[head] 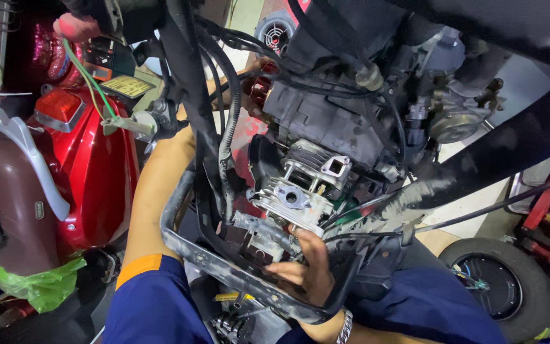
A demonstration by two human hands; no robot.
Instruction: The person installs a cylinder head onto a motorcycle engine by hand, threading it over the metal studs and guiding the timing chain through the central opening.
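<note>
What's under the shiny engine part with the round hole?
Under the cylinder head, the right hand cups its underside, above a grey frame rail. The hand covers whatever it is touching.

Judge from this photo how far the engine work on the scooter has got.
Done: bodywork is off, baring the frame rail and the finned engine cylinder, whose ports stand open. In hand: the right hand reaches up under the cylinder; the left arm reaches behind the black cable bundle, its hand hidden. Left: loose green wires and refitting everything.
</note>
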